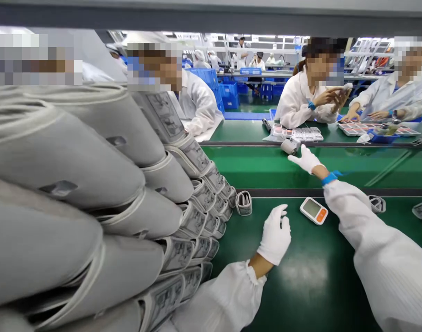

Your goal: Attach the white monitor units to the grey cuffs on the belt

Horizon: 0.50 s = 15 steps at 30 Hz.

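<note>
Right hand, white-gloved w/ a blue wrist strap, is stretched out over the green conveyor belt, fingers spread open, tips just beside a small rolled grey fabric cuff lying on its side at the belt's far edge — touching or not, can't tell. Left hand, also gloved, hovers above the dark green desk, fingers loosely open, holding nothing.

Handling, as a guess: the rolled cuff looks soft and light, prob. springy — would squash a bit under a pinch, so best taken around the middle of the roll w/ thumb opposite fingers; not fragile, cloth gloves should grip it fine.

Near the right forearm on the desk lies a white blood-pressure monitor w/ orange button — hard plastic shell, screen face-up, prob. slicker and more knock-sensitive. Another small upright grey cuff roll stands by the big stack of grey cuffs filling the left side.

Writing: the stacked cuffs carry printed diagram panels, text too small to read. No brand legible on the monitor.

Across the belt, co-workers in white coats sit at a far desk w/ trays of parts.
</note>
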Each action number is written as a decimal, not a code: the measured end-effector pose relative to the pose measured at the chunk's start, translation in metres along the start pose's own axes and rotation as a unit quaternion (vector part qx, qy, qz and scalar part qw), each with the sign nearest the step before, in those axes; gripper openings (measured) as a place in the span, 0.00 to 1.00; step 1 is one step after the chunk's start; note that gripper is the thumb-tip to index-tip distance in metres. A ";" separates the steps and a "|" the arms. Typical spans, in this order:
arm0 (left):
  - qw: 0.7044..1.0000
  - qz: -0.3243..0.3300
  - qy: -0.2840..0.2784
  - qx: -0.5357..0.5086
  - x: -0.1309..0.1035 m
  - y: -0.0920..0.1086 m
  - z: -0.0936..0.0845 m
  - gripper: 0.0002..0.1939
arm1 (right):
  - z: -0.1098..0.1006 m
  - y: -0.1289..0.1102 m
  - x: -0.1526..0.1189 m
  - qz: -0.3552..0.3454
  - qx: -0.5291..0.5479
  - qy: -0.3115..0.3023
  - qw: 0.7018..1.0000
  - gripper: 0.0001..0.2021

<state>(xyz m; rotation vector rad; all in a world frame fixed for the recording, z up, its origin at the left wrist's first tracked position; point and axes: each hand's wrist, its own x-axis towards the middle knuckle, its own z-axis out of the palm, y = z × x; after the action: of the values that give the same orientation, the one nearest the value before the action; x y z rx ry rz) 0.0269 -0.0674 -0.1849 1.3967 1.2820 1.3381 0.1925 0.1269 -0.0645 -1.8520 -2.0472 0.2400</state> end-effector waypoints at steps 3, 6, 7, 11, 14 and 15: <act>0.999 -0.034 0.001 -0.024 0.002 0.000 0.000 0.18 | -0.008 0.018 -0.058 -0.009 -0.051 -0.099 0.994 0.43; 0.994 -0.078 0.021 -0.077 0.003 0.003 0.000 0.16 | -0.004 0.027 -0.133 -0.054 -0.178 -0.186 0.965 0.44; 0.989 -0.097 0.034 -0.107 0.002 0.004 0.001 0.15 | 0.001 0.028 -0.153 -0.059 -0.210 -0.186 0.958 0.44; 0.967 -0.153 0.048 -0.197 -0.005 0.013 0.008 0.15 | 0.026 0.026 -0.186 -0.055 -0.153 -0.154 0.975 0.29; 0.971 -0.157 0.032 -0.176 -0.011 0.018 0.011 0.18 | 0.043 0.027 -0.180 -0.078 -0.092 -0.154 0.981 0.26; 0.971 -0.159 0.031 -0.177 -0.012 0.018 0.011 0.19 | 0.048 0.027 -0.179 -0.096 -0.079 -0.150 0.981 0.28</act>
<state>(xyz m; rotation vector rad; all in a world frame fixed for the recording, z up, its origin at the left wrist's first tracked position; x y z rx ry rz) 0.0413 -0.0807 -0.1704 0.8705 1.1789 1.3160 0.2117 -0.0407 -0.1462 -1.7783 -2.5006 0.3295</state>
